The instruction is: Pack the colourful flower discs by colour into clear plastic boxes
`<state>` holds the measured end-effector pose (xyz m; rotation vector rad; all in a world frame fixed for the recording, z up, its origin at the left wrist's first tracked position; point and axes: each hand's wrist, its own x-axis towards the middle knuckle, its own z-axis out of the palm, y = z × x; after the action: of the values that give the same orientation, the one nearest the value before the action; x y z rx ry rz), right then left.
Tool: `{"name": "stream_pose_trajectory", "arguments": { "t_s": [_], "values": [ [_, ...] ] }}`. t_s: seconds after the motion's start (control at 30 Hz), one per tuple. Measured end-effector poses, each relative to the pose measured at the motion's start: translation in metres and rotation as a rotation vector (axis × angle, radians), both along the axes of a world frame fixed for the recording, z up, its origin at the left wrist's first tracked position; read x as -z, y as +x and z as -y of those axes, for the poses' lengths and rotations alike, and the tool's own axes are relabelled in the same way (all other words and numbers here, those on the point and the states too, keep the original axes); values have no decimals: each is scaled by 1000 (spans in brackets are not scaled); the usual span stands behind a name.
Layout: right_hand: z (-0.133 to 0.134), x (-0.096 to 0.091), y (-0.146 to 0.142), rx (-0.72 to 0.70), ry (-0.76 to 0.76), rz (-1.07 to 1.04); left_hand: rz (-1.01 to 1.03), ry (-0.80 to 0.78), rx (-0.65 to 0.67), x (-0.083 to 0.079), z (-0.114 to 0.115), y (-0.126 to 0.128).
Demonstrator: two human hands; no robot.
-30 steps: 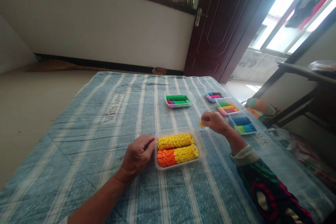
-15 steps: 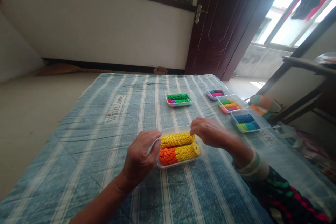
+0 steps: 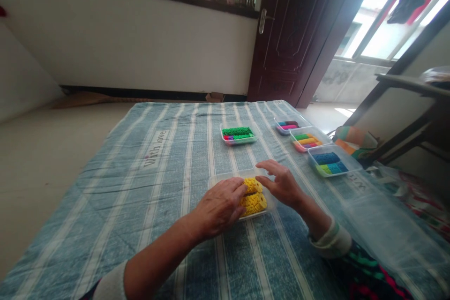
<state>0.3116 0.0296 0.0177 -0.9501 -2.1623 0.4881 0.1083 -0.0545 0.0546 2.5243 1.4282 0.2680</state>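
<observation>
Directly in front of me is a clear plastic box [image 3: 270, 204] with two bumpy, woven-looking yellow rolls [image 3: 253, 204] lying side by side. My left hand [image 3: 221, 204] rests palm down over their left part, fingers stretched out and not wrapped round anything. It hides the orange end of the nearer roll. At the right end of the box my right hand [image 3: 279, 183] hovers open, thumb and fingers apart, its thumb close to the far roll's end. Nothing shows between its fingers.
A box of green rolls [image 3: 238, 134] stands farther back. To the right are boxes with blue and lime rolls [image 3: 330, 163], yellow and green rolls [image 3: 307, 140], and pink and blue rolls [image 3: 288, 125]. A translucent sheet or lid [image 3: 390, 229] lies on the striped cloth [image 3: 165, 197] at right.
My left hand has moved right, from the box's left end onto the rolls, covering the orange part. My right hand has come off the far roll's end and its fingers have spread.
</observation>
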Motion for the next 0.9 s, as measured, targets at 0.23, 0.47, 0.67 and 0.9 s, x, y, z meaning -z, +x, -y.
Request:
{"name": "stream_pose_trajectory", "arguments": {
  "t_s": [0.23,0.47,0.67,0.9],
  "values": [
    [5,13,-11,30,-172,30,17,-81,40,-5,-7,-1],
    [2,12,-15,77,-406,-51,25,13,26,6,-9,-1],
    [-2,15,-15,97,-507,-135,79,-55,60,2,-14,11],
    [-5,20,-15,56,-539,-199,133,-98,58,1,-16,9]
  ]
}}
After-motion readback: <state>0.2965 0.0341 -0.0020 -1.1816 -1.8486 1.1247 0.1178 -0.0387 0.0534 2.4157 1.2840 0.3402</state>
